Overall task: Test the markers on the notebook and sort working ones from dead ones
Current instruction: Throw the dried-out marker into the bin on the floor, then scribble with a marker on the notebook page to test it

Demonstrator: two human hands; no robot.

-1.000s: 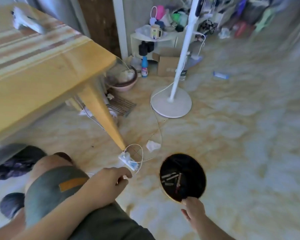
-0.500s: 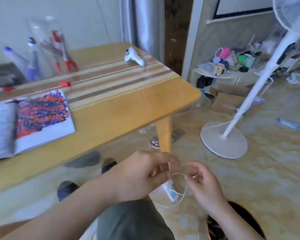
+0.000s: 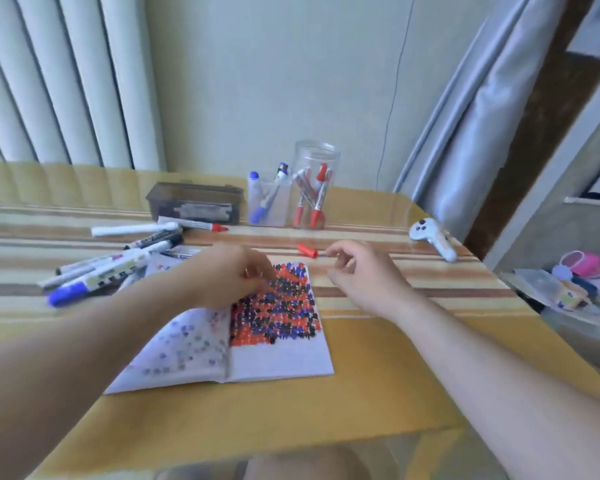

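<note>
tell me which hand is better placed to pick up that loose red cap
Right. The right hand hovers just beside the red cap, fingers loosely curled and empty; the left hand is farther, over the notebook.

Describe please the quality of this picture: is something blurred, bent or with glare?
Head view: the left hand and marker pile are motion-blurred; wide-angle distortion bends the table edge and curtains; soft daylight, pale glare on the far tabletop; the notebook marks stay readable.

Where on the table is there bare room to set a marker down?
Bare table right of the notebook and along the near edge below it. Crowded: the marker pile at left, and the back row of box, cup and jar.
</note>
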